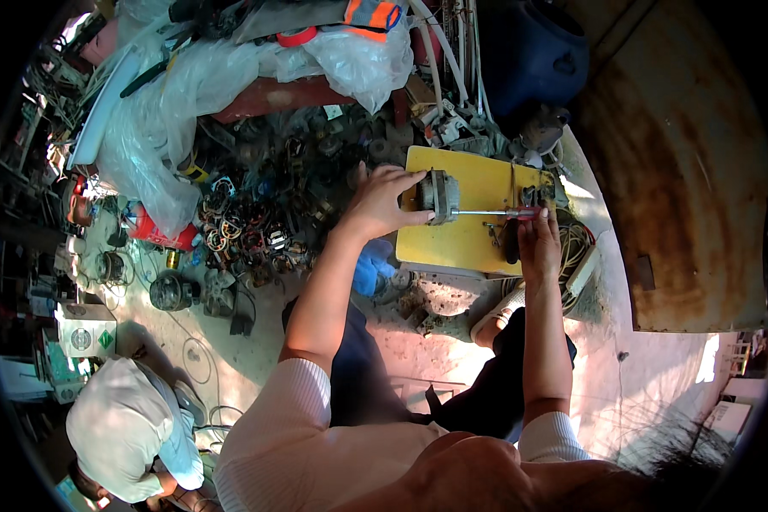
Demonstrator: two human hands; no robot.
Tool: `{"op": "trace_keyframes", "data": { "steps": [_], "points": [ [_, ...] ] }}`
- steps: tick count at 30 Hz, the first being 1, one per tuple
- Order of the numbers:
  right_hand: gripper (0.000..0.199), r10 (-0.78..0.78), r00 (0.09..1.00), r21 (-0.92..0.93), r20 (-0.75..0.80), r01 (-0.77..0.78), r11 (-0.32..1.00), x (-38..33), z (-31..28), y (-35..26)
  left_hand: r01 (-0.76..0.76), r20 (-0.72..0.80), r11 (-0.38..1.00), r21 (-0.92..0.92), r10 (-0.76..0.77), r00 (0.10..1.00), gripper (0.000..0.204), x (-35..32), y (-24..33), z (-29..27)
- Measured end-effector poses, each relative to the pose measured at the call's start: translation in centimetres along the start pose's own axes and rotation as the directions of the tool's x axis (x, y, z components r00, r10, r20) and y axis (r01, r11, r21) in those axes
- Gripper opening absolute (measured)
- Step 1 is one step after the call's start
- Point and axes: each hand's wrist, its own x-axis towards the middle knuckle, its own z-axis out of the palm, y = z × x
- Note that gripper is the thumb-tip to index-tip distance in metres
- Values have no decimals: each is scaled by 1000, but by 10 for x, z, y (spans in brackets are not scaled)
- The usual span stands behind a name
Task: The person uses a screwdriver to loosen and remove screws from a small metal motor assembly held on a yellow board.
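A small grey electric motor point(439, 196) lies on a yellow board point(478, 243) in front of me. My left hand point(380, 200) grips the motor's left side and holds it down. My right hand point(539, 243) holds a screwdriver point(486, 212) by its red handle. The thin metal shaft runs left from that hand and meets the motor's right end. Some small dark parts point(533, 194) lie on the board's far right corner, beside my right hand.
A heap of dark motor parts and copper windings point(256, 213) covers the ground left of the board. Clear plastic sheeting point(171, 94) drapes a red bench behind it. A blue barrel point(533, 51) stands beyond the board. Another person in a white top point(124, 431) crouches at lower left.
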Motion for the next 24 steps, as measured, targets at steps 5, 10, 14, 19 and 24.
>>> {"op": "trace_keyframes", "data": {
  "steps": [5, 10, 14, 19, 24],
  "points": [
    [35, -103, 981, 81, 163, 91, 993, 19, -19, 11, -17, -25, 999, 29, 18, 1000, 81, 0, 4, 1],
    [39, -29, 997, 27, 66, 28, 999, 5, -2, 8, 13, -3, 1000, 19, -13, 1000, 81, -3, 4, -3],
    [40, -35, 999, -18, 32, 36, 999, 9, -6, 6, -2, -17, 1000, 20, 2, 1000, 80, -2, 7, -3],
    [34, -107, 991, 68, 79, 102, 992, 12, -8, 13, 0, -29, 1000, 16, 0, 1000, 79, -2, 11, -3],
    [37, -34, 999, -43, -10, 33, 999, 2, 2, 4, 2, -35, 1000, -1, -2, 999, 79, -4, 7, 2]
  ]
}}
